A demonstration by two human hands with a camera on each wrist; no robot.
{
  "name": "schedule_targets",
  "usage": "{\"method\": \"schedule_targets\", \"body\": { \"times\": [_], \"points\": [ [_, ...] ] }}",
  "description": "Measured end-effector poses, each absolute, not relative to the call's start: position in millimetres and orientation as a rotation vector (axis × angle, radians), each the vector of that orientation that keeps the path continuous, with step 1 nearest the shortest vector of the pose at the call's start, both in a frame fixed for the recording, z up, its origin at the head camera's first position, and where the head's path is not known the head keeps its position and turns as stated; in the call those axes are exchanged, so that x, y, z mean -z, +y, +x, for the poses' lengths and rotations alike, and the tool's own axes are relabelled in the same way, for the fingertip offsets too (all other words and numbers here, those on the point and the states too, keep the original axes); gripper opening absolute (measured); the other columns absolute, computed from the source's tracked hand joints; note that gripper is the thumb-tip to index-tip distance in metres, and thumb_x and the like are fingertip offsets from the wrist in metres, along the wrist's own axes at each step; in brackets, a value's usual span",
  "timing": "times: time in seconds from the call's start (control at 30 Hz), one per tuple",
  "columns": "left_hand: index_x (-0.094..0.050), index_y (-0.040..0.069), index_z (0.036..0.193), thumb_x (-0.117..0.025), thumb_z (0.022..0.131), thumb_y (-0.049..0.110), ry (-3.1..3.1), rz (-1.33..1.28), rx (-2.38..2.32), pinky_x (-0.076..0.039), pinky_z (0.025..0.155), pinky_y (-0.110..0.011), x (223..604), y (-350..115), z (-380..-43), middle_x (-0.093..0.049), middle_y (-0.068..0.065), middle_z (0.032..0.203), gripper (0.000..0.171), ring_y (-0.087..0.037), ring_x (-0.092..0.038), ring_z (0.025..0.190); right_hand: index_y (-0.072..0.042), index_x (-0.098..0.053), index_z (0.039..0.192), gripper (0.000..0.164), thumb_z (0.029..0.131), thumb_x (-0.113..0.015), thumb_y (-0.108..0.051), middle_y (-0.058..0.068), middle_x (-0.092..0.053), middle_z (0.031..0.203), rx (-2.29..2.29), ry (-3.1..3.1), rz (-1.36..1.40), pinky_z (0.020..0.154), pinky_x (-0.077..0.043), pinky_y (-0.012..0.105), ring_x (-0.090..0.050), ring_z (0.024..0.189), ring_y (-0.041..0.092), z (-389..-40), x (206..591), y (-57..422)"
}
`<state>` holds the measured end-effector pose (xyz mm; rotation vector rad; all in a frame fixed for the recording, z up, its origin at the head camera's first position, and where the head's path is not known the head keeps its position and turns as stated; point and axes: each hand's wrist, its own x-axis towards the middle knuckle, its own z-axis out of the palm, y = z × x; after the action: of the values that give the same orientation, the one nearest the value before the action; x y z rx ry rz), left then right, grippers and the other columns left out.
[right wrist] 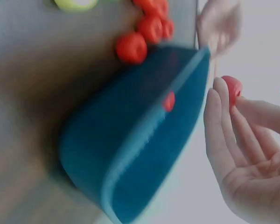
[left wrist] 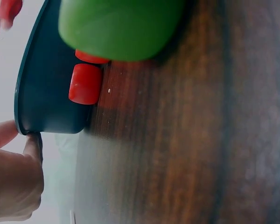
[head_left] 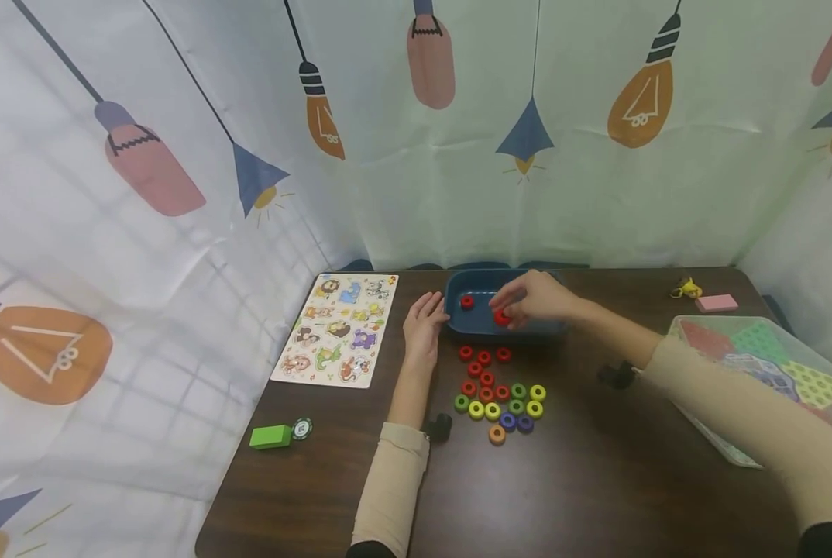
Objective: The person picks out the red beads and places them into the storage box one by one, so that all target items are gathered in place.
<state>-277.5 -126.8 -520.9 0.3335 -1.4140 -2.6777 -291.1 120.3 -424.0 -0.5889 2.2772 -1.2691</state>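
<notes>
A dark blue bin [head_left: 472, 331] stands at the far side of the table. My right hand [head_left: 538, 297] is over it and pinches a red ring [right wrist: 232, 89] between thumb and fingertips, above the rim. Inside the bin lies another red ring [head_left: 467, 301]. My left hand [head_left: 423, 329] is at the bin's left end, its thumb and a finger [left wrist: 33, 147] touching the outer wall near the rim. Several red rings [head_left: 486, 379] lie on the table in front of the bin, with green [head_left: 518, 391], yellow [head_left: 493, 411], blue [head_left: 507, 421] and orange rings [head_left: 497, 435] nearer me.
An animal puzzle board [head_left: 338, 332] lies left of the bin. Further forward-left are a green block [head_left: 270, 437] and a poker chip [head_left: 302, 428]. On the right stand a clear container [head_left: 726, 446], a pink block [head_left: 716, 303] and a small yellow figure [head_left: 690, 289].
</notes>
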Motion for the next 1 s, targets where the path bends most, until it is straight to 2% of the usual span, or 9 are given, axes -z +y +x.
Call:
{"method": "schedule_targets", "body": {
  "times": [0.23,0.43,0.6,0.73,0.83,1.0],
  "points": [
    [-0.044,-0.002,0.138,-0.053,0.083,-0.023,-1.43,0.352,2.656,-0.042,0.106,-0.045,521,-129,-278,-0.046,-0.026,0.144,0.06,-0.029,-0.055,0.126,0.001,-0.068,0.116,0.026,0.092,-0.059,0.001,0.016,-0.071,0.109,1.201,2.331,-0.564,0.075,-0.058,0.048,-0.073,0.083,0.032,-353,422,105],
    [-0.047,-0.001,0.137,-0.056,0.083,-0.022,-1.424,0.383,2.664,-0.048,0.1,-0.039,524,-129,-281,-0.051,-0.023,0.14,0.059,-0.027,-0.059,0.122,0.002,-0.067,0.117,0.029,0.089,-0.061,0.004,0.017,-0.072,0.109,1.206,2.281,-0.478,0.074,-0.059,0.045,-0.073,0.084,0.033,-383,454,86],
    [-0.048,-0.002,0.136,-0.055,0.083,-0.023,-1.406,0.393,2.669,-0.044,0.104,-0.043,523,-127,-280,-0.05,-0.025,0.141,0.058,-0.029,-0.057,0.124,0.0,-0.069,0.114,0.027,0.089,-0.061,0.004,0.018,-0.071,0.108,1.177,2.287,-0.446,0.073,-0.059,0.044,-0.073,0.082,0.032,-388,480,76],
    [-0.047,-0.003,0.135,-0.054,0.083,-0.023,-1.4,0.403,2.674,-0.047,0.101,-0.04,522,-126,-279,-0.051,-0.025,0.14,0.056,-0.031,-0.055,0.126,0.0,-0.068,0.117,0.028,0.091,-0.057,0.002,0.019,-0.07,0.11,1.157,2.317,-0.433,0.075,-0.059,0.043,-0.073,0.084,0.031,-384,489,78],
    [-0.046,-0.004,0.137,-0.054,0.084,-0.022,-1.41,0.402,2.672,-0.051,0.096,-0.034,522,-125,-279,-0.051,-0.025,0.14,0.057,-0.031,-0.055,0.126,0.0,-0.066,0.121,0.03,0.093,-0.055,0.001,0.02,-0.068,0.115,1.205,2.297,-0.442,0.077,-0.059,0.045,-0.072,0.088,0.033,-380,485,85],
    [-0.039,-0.008,0.141,-0.056,0.082,-0.022,-1.423,0.377,2.652,-0.054,0.09,-0.03,523,-126,-281,-0.048,-0.027,0.142,0.063,-0.031,-0.055,0.125,0.0,-0.064,0.124,0.029,0.096,-0.059,-0.006,0.021,-0.066,0.12,1.293,2.289,-0.559,0.082,-0.056,0.051,-0.07,0.094,0.037,-364,455,102]
  ]
}}
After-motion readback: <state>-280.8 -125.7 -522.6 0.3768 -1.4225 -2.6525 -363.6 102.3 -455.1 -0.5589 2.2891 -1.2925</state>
